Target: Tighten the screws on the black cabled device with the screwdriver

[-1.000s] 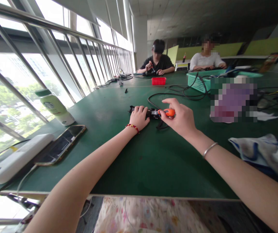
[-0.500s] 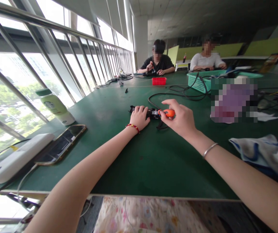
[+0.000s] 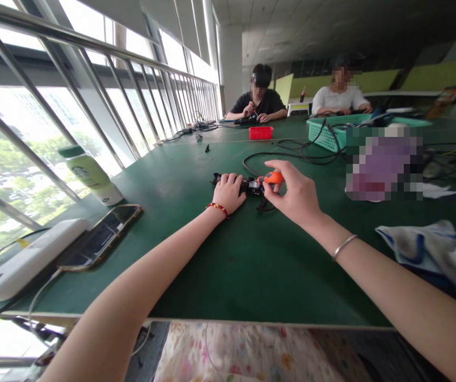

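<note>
My left hand (image 3: 230,194) lies over a dark elongated device (image 3: 252,187) on the green table, fingers curled across it and pressing it down. Much of the device is hidden under that hand. A black cable (image 3: 252,155) runs near its right end. Between the thumb and fingers of my right hand (image 3: 296,187) is an orange and grey screwdriver handle (image 3: 271,178), tilted over the right end of the device. Its tip cannot be made out.
At left are a green-capped bottle (image 3: 90,175), a phone (image 3: 103,236) and a white power strip (image 3: 33,260). A red basket (image 3: 260,132) and a teal basket (image 3: 323,135) stand farther back. A cloth (image 3: 430,246) lies at right. Two people sit across the table.
The orange handle has tilted and shifted slightly up and left as my right fingers changed their grip on it. My left hand and the device stay put.
</note>
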{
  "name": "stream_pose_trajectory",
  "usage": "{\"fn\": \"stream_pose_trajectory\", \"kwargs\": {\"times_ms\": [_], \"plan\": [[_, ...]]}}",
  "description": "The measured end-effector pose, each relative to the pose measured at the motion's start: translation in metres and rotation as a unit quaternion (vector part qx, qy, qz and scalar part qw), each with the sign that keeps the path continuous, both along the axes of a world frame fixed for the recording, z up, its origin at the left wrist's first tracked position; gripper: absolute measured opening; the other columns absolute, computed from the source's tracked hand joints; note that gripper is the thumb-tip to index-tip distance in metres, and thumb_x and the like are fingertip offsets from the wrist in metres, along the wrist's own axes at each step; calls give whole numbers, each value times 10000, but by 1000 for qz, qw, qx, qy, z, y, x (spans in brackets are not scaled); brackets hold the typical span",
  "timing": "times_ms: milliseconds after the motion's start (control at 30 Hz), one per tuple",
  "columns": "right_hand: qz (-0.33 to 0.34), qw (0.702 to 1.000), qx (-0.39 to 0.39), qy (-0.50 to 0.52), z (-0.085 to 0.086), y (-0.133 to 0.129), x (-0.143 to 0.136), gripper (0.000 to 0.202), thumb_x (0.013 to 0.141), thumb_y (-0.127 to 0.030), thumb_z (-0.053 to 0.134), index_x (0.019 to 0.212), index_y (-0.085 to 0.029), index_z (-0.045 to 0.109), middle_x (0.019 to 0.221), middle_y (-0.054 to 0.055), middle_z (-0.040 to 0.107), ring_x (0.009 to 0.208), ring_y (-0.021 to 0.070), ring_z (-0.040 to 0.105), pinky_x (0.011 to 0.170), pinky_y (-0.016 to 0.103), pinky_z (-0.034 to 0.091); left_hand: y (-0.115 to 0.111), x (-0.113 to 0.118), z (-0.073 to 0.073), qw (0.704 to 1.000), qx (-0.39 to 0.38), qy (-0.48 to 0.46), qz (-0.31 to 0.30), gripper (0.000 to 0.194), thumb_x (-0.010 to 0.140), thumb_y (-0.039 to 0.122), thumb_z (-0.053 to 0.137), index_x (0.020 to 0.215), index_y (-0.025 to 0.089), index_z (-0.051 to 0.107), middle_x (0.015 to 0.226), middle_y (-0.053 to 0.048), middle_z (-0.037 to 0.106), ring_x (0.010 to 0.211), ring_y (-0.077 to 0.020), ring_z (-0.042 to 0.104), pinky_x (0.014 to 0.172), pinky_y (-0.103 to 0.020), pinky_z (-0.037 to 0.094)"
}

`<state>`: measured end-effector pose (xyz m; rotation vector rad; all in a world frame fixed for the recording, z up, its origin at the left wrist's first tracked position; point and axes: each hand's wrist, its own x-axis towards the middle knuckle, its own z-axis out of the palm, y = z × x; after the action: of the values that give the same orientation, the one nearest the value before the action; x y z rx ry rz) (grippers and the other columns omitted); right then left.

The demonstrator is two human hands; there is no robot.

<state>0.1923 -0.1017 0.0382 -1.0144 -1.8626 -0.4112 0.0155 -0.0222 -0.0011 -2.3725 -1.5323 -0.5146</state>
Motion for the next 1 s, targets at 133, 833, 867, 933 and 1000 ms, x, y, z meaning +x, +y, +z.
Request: {"fn": "stream_pose_trajectory", "kwargs": {"times_ms": [133,833,867,933,1000], "plan": [[-53,998,12,-26,-2,2,0,251,821,-346,530,1008,-195,600,690,20,640,582,186,593,538,279,408,0,0,0,1000,-2,-1,-1,492,843,328,487,1307,164,472,1303,-108,496,1216,-293,379,993,-413,413],[2,1000,-27,-10,2,-4,-2,256,808,-235,502,1047,-190,580,932,51,679,579,142,574,585,269,442,-2,1,1,1000,-6,1,2,474,852,330,484,1303,185,463,1313,-102,491,1223,-285,372,1001,-413,408],[1,1000,-28,-15,2,-4,-3,227,806,-237,506,1013,-191,589,923,49,678,573,139,568,580,268,437,-2,1,1,1000,-6,1,3,472,852,329,484,1301,186,464,1311,-101,492,1221,-284,374,1001,-410,408],[-4,999,-26,-27,1,-3,-3,167,803,-246,515,935,-192,602,886,44,675,589,144,572,577,266,426,-2,1,1,1000,-7,2,5,470,851,327,485,1299,183,466,1309,-102,494,1220,-283,375,1000,-409,409],[-6,999,-21,-36,0,-3,-3,134,801,-256,517,881,-194,604,839,39,666,638,161,591,585,266,420,-2,1,2,1000,-8,4,5,473,852,328,486,1300,178,465,1310,-104,493,1223,-285,373,1001,-410,410]]}}
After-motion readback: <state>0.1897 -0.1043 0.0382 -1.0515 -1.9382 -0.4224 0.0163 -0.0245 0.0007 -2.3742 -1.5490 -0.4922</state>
